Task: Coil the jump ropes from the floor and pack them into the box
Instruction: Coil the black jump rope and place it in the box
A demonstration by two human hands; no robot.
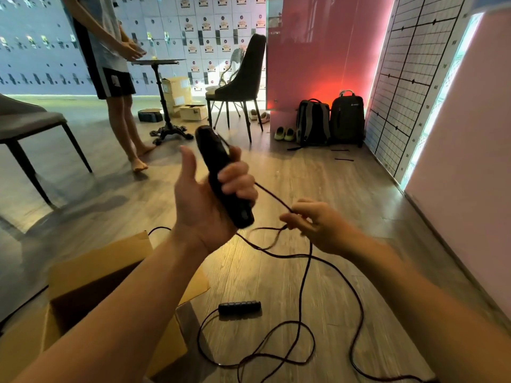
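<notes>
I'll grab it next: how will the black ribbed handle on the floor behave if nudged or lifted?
The black ribbed cylindrical handle looks round, so it may roll on the smooth wooden floor. Its thin dark cord lies in loose loops, so it will likely trail limply and might tangle.

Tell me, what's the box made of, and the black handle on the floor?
The box looks like brown cardboard, matte, with bent flaps. The handle on the floor seems black foam or rubber, dull and ribbed into segments; I cannot tell which.
</notes>
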